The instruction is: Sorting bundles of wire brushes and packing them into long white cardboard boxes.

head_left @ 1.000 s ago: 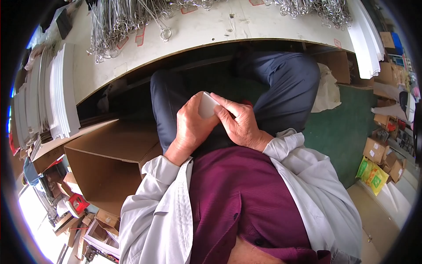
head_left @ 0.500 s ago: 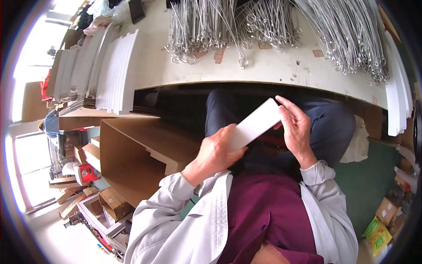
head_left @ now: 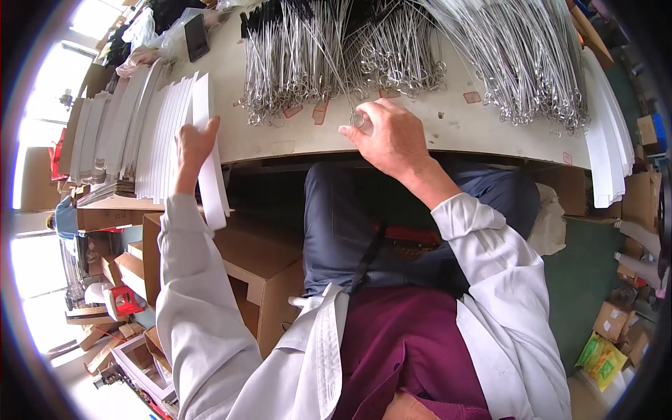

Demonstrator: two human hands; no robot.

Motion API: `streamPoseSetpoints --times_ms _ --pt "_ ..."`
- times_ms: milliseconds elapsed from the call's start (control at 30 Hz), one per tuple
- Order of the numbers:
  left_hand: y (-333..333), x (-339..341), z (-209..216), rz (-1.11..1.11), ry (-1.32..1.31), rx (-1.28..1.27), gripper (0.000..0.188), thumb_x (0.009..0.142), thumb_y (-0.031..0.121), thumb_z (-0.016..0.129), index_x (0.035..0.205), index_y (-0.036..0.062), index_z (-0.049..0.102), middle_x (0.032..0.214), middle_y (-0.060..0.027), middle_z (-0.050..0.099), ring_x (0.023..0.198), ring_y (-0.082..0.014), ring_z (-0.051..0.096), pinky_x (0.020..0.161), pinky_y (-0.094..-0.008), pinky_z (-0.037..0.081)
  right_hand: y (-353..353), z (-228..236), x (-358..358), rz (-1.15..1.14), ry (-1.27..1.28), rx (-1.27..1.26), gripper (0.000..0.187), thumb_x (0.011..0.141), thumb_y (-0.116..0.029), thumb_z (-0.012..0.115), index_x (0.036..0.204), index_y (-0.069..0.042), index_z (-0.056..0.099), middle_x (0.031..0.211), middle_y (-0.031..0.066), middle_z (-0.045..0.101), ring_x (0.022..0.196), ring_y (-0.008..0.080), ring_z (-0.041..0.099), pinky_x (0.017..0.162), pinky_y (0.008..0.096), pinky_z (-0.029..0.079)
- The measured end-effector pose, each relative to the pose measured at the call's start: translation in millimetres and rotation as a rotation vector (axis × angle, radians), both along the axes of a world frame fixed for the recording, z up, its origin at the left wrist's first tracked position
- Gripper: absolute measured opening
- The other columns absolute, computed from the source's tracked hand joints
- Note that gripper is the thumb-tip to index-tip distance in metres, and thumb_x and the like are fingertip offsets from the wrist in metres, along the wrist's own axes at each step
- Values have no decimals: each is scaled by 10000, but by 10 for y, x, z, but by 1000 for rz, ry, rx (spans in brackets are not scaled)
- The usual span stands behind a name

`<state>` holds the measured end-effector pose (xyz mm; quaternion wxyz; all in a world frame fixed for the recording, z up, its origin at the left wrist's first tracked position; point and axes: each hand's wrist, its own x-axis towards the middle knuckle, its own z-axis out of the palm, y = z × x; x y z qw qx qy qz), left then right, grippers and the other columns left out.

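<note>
At the right end of a row of white boxes, my left hand [head_left: 195, 145] is closed around a long, narrow white box [head_left: 208, 168], which leans out past the table's edge. My right hand [head_left: 393, 137] is over the table's near edge. Its thumb and forefinger curl around the ring end of a thin metal wire [head_left: 357, 119] that sticks out from a bunch. The other ringed wires [head_left: 301, 77] lie beside it in dense bunches, rings toward me. Black bristly parts show at the far ends of some.
More white boxes [head_left: 150, 133] stand in a row at the table's left; flat white pieces [head_left: 603, 140] lie at its right edge. A dark phone-like slab [head_left: 197, 38] rests at the back left. Below the table, a large cardboard carton [head_left: 269, 280] stands beside my left leg.
The white box held before me between both hands is no longer there. My left hand has moved out to the box row, and my right hand forward to the wires.
</note>
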<state>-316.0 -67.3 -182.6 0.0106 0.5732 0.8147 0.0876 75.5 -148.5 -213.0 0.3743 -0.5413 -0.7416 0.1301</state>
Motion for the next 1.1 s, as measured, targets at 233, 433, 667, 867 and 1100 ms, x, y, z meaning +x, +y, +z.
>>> streamPoseSetpoints --times_ms 233,433,667,867,1100 --pt "12 495 107 -100 95 55 756 862 593 695 1076 -132 679 1019 -362 682 997 -485 680 874 -523 528 69 -124 -92 -96 -120 122 197 823 -202 747 842 -29 655 834 138 648 845 314 672 741 430 562" --pt "-592 1283 404 -533 -219 263 370 889 282 763 1106 -12 705 913 -184 733 824 -281 713 753 -384 566 89 -112 20 -82 -155 135 155 836 -162 711 786 -31 646 784 136 648 805 321 678 728 438 565" --pt "-846 1934 202 -561 -655 56 295 892 239 741 1026 -22 718 812 -131 707 703 -190 694 663 -341 558 47 -9 -10 -62 -114 -48 182 842 -162 714 771 -6 653 784 173 695 734 341 696 687 440 559" --pt "-973 2101 70 -435 -1234 -313 350 1001 169 610 1236 -90 613 958 -140 706 766 -158 699 668 -306 607 -176 120 90 77 581 -430 158 862 -132 732 858 25 720 754 114 712 622 130 636 566 300 506" --pt "-1181 2139 -154 -337 -1864 -309 173 992 124 637 1095 -13 665 962 -141 726 850 -202 727 775 -361 615 -384 196 123 130 1143 -816 150 927 -205 705 858 -73 681 718 -15 626 576 57 536 523 216 416"
